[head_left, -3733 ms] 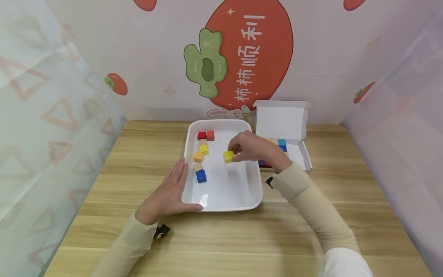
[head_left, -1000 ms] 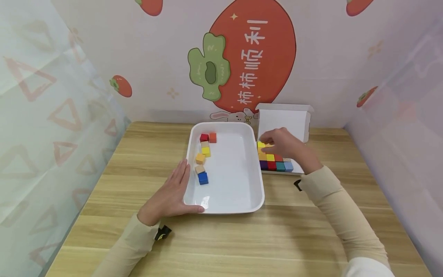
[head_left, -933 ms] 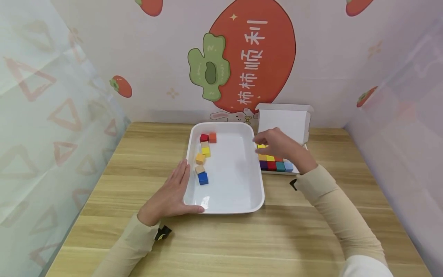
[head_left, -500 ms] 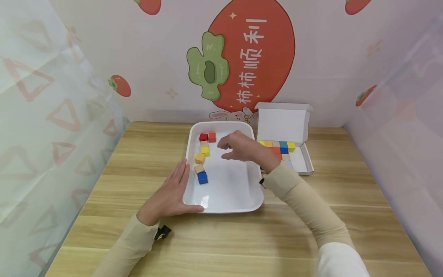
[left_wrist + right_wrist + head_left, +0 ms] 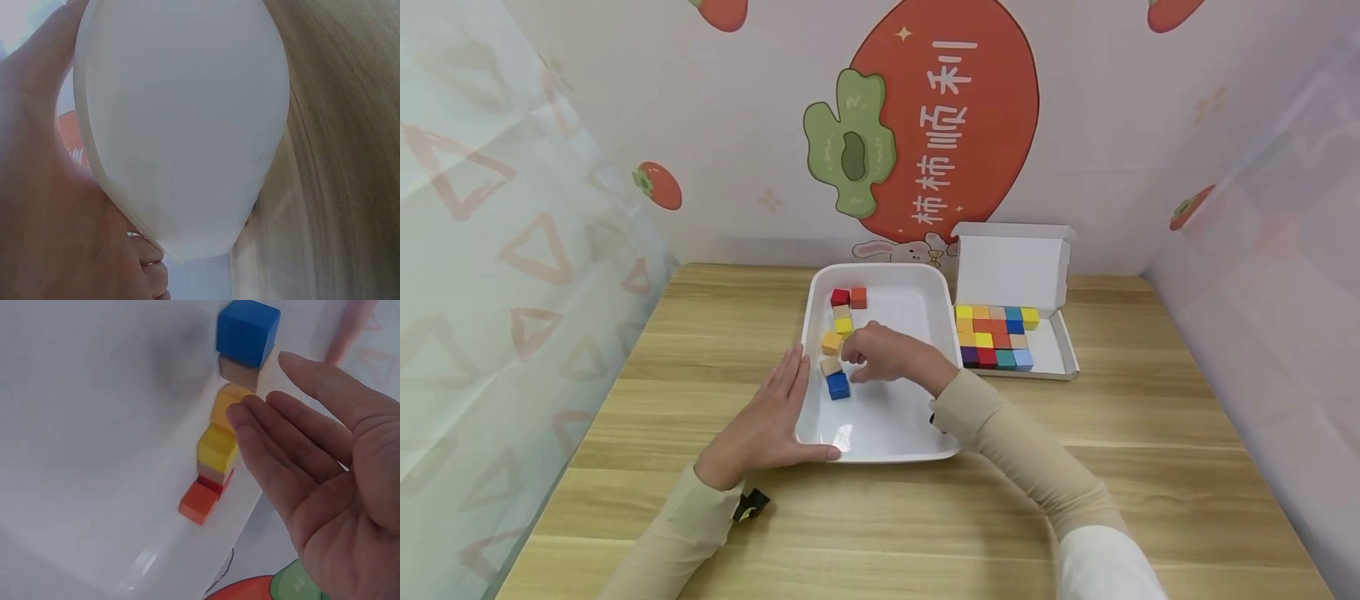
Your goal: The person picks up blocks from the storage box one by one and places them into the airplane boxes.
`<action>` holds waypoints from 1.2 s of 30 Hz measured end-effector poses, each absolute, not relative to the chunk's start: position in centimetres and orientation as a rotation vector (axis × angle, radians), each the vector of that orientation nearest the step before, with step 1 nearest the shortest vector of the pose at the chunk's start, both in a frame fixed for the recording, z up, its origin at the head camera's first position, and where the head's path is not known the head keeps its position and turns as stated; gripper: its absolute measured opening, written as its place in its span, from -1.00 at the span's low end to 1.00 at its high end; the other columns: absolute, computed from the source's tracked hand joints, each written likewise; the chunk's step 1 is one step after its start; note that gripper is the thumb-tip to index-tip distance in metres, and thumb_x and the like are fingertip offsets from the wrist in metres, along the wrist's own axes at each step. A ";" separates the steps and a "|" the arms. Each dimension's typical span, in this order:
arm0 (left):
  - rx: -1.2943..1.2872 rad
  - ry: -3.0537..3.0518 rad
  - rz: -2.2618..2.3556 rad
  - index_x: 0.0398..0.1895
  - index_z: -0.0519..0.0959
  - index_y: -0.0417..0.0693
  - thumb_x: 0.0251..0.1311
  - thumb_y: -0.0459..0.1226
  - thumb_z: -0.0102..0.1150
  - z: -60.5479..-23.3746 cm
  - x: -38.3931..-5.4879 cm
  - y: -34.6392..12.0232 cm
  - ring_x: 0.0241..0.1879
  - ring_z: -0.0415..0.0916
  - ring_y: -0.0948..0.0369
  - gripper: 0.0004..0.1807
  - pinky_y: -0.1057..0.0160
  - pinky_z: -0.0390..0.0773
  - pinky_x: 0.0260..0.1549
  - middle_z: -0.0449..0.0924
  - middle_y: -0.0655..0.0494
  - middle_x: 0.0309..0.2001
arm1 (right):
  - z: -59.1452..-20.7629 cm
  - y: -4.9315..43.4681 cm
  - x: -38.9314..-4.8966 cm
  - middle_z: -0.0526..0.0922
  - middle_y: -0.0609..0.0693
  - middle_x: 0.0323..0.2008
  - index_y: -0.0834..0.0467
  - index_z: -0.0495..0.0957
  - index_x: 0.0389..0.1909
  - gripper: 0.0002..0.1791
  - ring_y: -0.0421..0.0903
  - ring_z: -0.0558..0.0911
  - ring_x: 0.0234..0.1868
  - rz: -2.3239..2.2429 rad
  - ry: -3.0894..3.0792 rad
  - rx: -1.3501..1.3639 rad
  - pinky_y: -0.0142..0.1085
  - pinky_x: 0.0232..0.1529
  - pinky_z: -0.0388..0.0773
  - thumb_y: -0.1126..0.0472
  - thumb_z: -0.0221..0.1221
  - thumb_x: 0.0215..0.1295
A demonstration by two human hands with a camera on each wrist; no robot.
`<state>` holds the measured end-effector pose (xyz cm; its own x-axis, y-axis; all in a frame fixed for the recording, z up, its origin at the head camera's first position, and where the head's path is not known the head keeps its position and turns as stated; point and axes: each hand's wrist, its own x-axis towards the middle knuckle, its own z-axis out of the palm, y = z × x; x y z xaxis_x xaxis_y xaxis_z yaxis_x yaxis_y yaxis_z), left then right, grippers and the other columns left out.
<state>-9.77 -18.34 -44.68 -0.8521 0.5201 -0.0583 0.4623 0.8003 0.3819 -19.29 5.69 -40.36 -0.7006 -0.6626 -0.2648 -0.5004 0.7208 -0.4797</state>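
Observation:
My left hand (image 5: 767, 421) rests against the near left corner of a white tray (image 5: 902, 421), fingers straight along its left side and thumb on the front rim. My right hand (image 5: 891, 354) hovers inside the tray, thumb and fingers apart with nothing between them, close to a plain wooden cube (image 5: 831, 367) and a blue cube (image 5: 838, 386). Farther back along the tray's left side lie an orange-yellow cube (image 5: 831, 342), a yellow cube (image 5: 843, 327), another wooden cube (image 5: 841, 312), a red cube (image 5: 839, 297) and an orange-red cube (image 5: 858, 297).
Right of the tray stands an opened white cardboard box (image 5: 1063, 354), its lid (image 5: 1011, 271) raised at the back. Rows of coloured cubes (image 5: 1002, 341) fill its left part. Printed cloth walls border the wooden table (image 5: 880, 533) behind and at the sides.
My right hand held a yellow cube over the tray earlier; a yellow cube now sits in the box's back row. The emptied hand moved left from the box to the tray's cubes.

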 end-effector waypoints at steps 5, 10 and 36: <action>0.767 2.823 0.541 0.71 -0.19 -0.29 -0.06 0.58 0.25 -44.7 -9.8 -18.4 0.74 -0.36 -0.15 0.58 -0.27 -0.03 0.66 -0.45 -0.15 0.75 | -41.7 5.0 -19.2 0.80 -0.08 -0.01 0.03 0.74 0.18 -0.61 -0.17 0.65 -0.07 -0.486 2.476 -0.889 -0.27 0.24 0.68 0.15 0.44 0.34; 0.780 2.822 0.541 0.71 -0.19 -0.28 -0.05 0.58 0.25 -44.9 -9.8 -18.5 0.74 -0.38 -0.14 0.57 -0.26 -0.03 0.66 -0.47 -0.14 0.75 | -42.8 4.5 -19.2 0.82 -0.07 -0.06 0.08 0.76 0.16 -0.63 -0.18 0.66 -0.14 -0.519 2.460 -0.925 -0.35 0.17 0.69 0.20 0.43 0.35; 0.741 2.813 0.534 0.72 -0.22 -0.24 -0.11 0.62 0.24 -45.0 -9.8 -18.3 0.75 -0.40 -0.10 0.62 -0.23 -0.06 0.67 -0.51 -0.10 0.75 | -36.8 11.7 -18.7 0.81 -0.05 0.00 0.07 0.75 0.15 -0.61 -0.14 0.76 -0.02 -0.680 2.574 -0.849 -0.23 0.15 0.75 0.18 0.47 0.30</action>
<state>-9.77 -18.26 -45.00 -0.8586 0.5057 -0.0844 0.4395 0.8108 0.3865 -18.67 11.67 -36.79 -0.7610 -0.6260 -0.1700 -0.4605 0.7059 -0.5381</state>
